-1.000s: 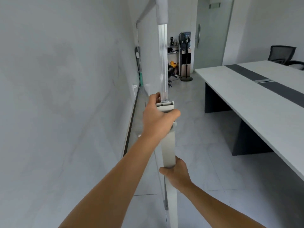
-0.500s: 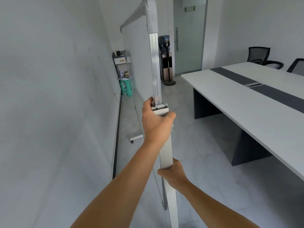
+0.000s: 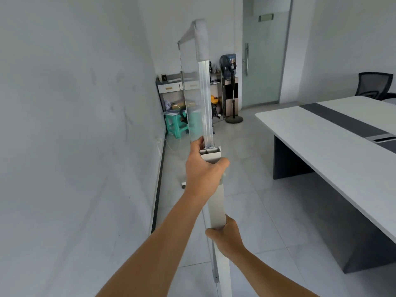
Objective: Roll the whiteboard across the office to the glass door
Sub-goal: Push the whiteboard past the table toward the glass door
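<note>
Hands both closed round one whiteboard [image 3: 194, 97] upright, left hand [image 3: 202, 168] at the post's top, right hand [image 3: 225, 234] lower, a sound hold since the tall, stiff, likely top-heavy frame should roll easily toward one glass door [image 3: 264, 61] well beyond it, one surface [image 3: 334, 151] to its right.

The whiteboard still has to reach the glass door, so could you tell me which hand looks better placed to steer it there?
Probably the left hand: it grips the top of the whiteboard stand post, higher than the right hand.
</note>
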